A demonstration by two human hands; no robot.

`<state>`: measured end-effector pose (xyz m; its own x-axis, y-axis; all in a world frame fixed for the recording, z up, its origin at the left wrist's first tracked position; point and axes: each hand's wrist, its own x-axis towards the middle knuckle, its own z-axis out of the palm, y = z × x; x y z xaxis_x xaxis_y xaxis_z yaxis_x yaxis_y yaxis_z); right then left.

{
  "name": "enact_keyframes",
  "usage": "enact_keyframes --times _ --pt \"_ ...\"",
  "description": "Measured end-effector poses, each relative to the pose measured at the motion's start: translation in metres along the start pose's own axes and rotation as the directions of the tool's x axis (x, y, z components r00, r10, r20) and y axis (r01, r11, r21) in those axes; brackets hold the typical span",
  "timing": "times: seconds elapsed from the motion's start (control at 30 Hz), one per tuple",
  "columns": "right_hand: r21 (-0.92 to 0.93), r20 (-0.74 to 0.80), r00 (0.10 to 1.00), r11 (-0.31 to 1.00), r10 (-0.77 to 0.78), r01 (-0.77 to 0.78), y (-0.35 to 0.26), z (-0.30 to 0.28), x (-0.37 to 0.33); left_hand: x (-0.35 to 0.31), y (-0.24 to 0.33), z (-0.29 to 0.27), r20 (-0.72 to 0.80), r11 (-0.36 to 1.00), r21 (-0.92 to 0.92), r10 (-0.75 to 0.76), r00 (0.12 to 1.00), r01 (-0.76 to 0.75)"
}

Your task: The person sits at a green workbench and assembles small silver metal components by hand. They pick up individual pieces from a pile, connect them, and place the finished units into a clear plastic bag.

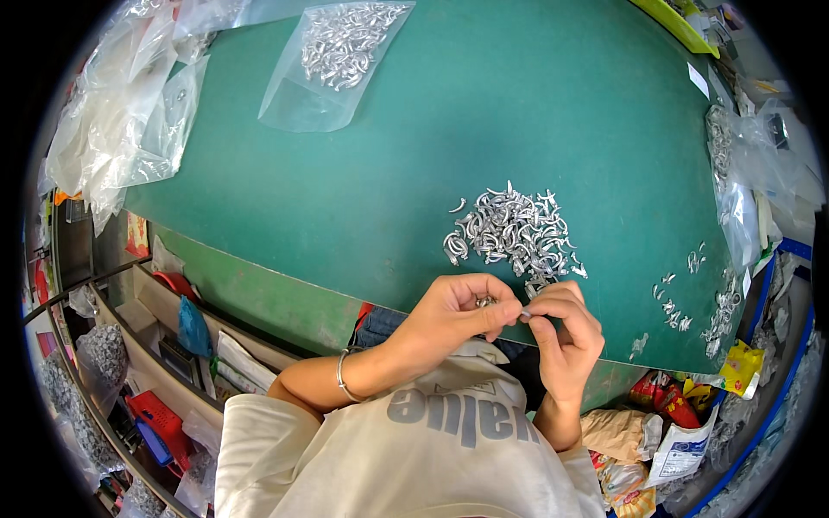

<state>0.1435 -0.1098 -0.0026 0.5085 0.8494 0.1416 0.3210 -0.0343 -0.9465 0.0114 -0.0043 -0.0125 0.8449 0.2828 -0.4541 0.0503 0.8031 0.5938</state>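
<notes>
A pile of small curved silvery metal pieces (516, 226) lies on the green tabletop (363, 198), just beyond my hands. My left hand (462, 306) is closed, with a few of these metal pieces (486, 301) showing in its curled fingers. Its thumb and fingertips meet those of my right hand (566, 332). Between the right thumb and forefinger is a small metal piece (525, 314), mostly covered by the fingertips. Both hands are held above the table's near edge.
A clear bag of similar metal pieces (350, 43) lies at the far side. Empty plastic bags (129, 112) heap at the far left. Loose pieces (672, 309) and a small heap (722, 315) sit at the right edge. A red basket (162, 425) stands low at the left.
</notes>
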Motion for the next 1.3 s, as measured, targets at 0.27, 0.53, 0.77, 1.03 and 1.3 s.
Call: enact_keyframes --times 0.27,0.53,0.77,1.03,1.3 --pt "-0.623 -0.058 0.993 0.782 -0.099 0.041 0.015 0.008 0.025 0.004 -0.005 -0.003 0.182 0.917 -0.398 0.076 0.98 0.003" --pt "-0.357 -0.172 0.985 0.934 -0.033 -0.031 0.015 -0.001 0.019 0.004 -0.008 -0.007 -0.036 0.991 -0.11 0.075 0.997 -0.079" --pt "0.389 -0.096 0.925 0.87 0.367 -0.304 0.002 0.004 0.004 0.006 -0.007 0.009 -0.097 0.953 0.13 0.288 0.953 -0.275" --pt "0.391 -0.061 0.959 0.891 0.275 -0.231 0.002 0.004 -0.002 0.005 -0.006 0.005 -0.093 0.941 0.242 0.265 0.96 -0.236" --pt "0.17 -0.123 0.991 0.985 0.056 -0.035 -0.006 0.005 0.001 0.0 0.0 0.007 -0.089 0.954 0.228 0.22 0.971 -0.195"
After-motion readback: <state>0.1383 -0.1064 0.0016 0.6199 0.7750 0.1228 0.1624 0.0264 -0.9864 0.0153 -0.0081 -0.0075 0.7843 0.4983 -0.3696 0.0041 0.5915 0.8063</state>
